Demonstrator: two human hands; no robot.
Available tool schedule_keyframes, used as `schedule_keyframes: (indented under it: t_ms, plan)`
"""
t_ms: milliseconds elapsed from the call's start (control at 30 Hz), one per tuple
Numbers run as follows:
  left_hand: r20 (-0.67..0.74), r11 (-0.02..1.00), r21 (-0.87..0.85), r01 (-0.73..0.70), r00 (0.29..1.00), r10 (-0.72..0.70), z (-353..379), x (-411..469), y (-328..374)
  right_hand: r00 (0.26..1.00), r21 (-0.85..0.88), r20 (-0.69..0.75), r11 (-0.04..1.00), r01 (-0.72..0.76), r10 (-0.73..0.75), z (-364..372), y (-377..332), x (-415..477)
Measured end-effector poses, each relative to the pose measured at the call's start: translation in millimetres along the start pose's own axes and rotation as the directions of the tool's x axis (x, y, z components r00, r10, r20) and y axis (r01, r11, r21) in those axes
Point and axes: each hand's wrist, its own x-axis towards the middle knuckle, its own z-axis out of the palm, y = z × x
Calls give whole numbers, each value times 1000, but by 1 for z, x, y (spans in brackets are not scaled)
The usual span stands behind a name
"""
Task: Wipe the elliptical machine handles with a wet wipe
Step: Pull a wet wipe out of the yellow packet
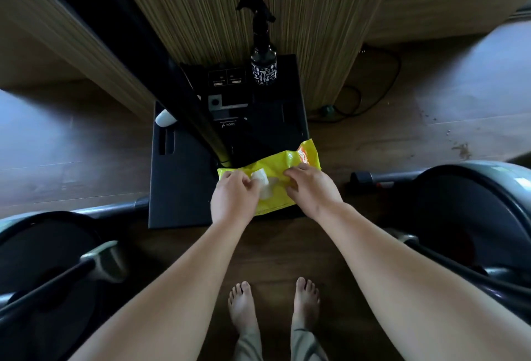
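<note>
- Fingers first: your left hand has its fingers pinched together on the white wet wipe at the mouth of the yellow wipe pack, while your right hand presses down on the pack with fingers curled against it.
- Pack and wipe sit on the black base unit on the floor in front of your bare feet, just below the black spray bottle that stands upright at the base unit's far side.
- Pull the wipe up and toward yourself in one steady draw; keep your right hand flat on the pack so it stays down and only one sheet comes free.
- Check that the next sheet does not trail out; if it does, tuck it back before you close the pack.
- Long axis of the pack runs from your lower left to upper right, its far corner raised toward the right; the wipe pokes up from the opening near the left end.
- Handles are not yet touched; dark exercise-machine parts stand on both sides of you.
</note>
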Motion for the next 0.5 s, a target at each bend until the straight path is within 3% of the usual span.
schedule_keyframes:
  t_ms: [333, 500]
  plan:
    - [26, 976, -211, 45, 999, -41, -23, 4, -29, 1000, -8, -8, 1000, 12, -12, 10, -32, 16]
    - [57, 982, -187, 30, 998, -20, -24, 5, -32, 999, -133, -7, 991, 32, -33, 17, -44, 26]
